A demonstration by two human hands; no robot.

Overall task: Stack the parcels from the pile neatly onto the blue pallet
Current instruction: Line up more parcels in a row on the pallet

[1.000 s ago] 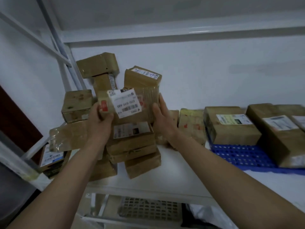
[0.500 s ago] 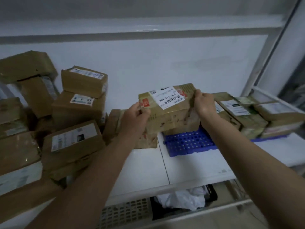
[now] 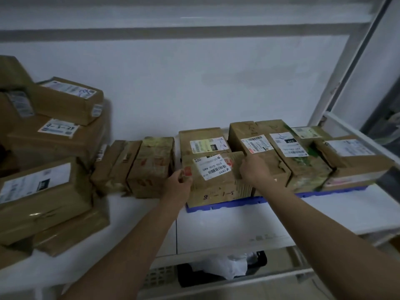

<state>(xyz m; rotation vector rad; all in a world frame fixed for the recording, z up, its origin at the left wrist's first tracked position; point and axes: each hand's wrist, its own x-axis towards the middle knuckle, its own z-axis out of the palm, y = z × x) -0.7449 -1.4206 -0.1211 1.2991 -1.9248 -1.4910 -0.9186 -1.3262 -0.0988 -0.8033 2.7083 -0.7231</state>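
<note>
We hold the labelled parcel [image 3: 216, 177] between both hands, our left hand [image 3: 180, 184] pinching its 9 o'clock end and our right hand [image 3: 254, 172] curled on its 3 o'clock end, so its long axis runs left to right. It sits on the front left corner of the blue pallet [image 3: 227, 206] (both hands equally near). Beyond it at 12 o'clock a stacked parcel [image 3: 202, 139] touches it, so we judge the next move is simply to let go.

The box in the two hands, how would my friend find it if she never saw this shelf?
Look for the blue pallet on the white shelf. The box sits at its front left corner, with the left hand and right hand on its sides. Unlike its neighbours, it has a tilted white barcode label and a small red sticker by the left thumb.
</note>
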